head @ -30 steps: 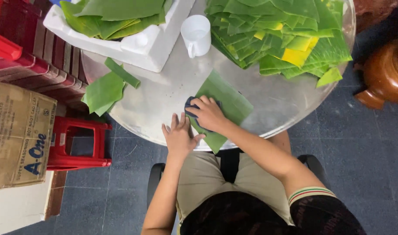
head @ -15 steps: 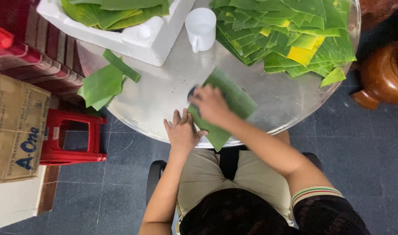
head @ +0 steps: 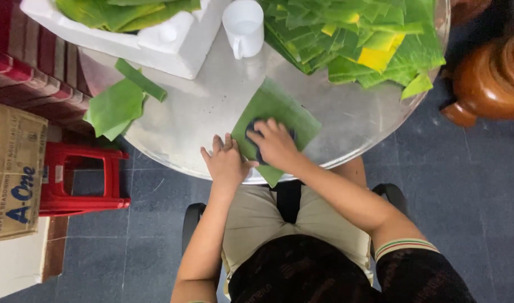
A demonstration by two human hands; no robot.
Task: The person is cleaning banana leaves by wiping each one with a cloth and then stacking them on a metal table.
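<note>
**Green leaf, dark cloth: wiping a banana-leaf square on the metal table**

Green and squarish, the banana-leaf piece (head: 276, 120) lies flat on the round metal table (head: 212, 106), near the edge closest to the seated person, one corner hanging just over the rim. The right hand (head: 276, 145) presses a dark cloth (head: 256, 130) onto the leaf; its fingers are curled loosely over the cloth, palm down, gripping it lightly rather than clenching. The left hand (head: 227, 163) lies flat and open beside it, fingers together, touching the leaf's left edge and holding nothing.

To wipe well, I would judge that the flat hand should keep the leaf pinned while the cloth travels along the grain, since a banana leaf tears easily across its ribs. Light, even pressure seems wise, and care at the overhanging corner, which has no support beneath it.

Further back sit a heap of cut leaves (head: 358, 39), a white mug (head: 243, 25) and a white foam box (head: 156, 42) with more leaves in it. Two leaf scraps (head: 119, 104) rest at the table's left edge, above a red plastic stool (head: 80, 179).
</note>
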